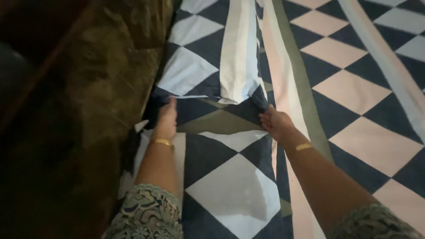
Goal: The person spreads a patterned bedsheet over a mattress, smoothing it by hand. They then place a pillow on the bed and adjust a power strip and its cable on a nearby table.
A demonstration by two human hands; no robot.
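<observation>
A pillow [212, 57] in a navy, white and pale blue diamond-patterned case lies on a bed covered with a matching diamond-patterned sheet [354, 93]. My left hand [166, 119] grips the pillow's near left corner, beside the dark edge of the bed. My right hand [275, 122] pinches the near right corner of the pillowcase. Both wrists wear gold bangles, and both arms have patterned lace sleeves.
A dark brown, mottled padded surface [88, 88] rises along the left side of the bed. The sheet carries wide pink, olive and white stripes [292, 79] running away from me. The room is dim.
</observation>
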